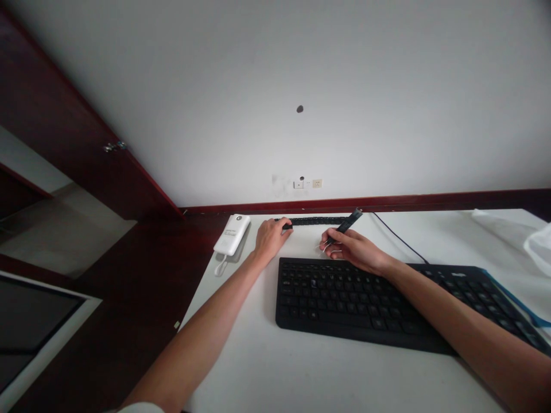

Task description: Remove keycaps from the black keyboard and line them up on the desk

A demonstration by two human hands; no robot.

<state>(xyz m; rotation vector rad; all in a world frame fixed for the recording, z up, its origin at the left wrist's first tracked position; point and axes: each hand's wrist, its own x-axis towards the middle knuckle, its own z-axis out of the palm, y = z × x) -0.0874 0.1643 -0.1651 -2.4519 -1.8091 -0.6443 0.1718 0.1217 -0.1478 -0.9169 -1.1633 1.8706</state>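
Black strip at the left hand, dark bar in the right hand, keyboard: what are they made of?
The black strip looks like matte plastic or rubber, ridged in segments; too small to tell which. The dark bar looks hard with a slight sheen, plastic or metal, unclear. The keyboard looks like matte black plastic, its keys dull.
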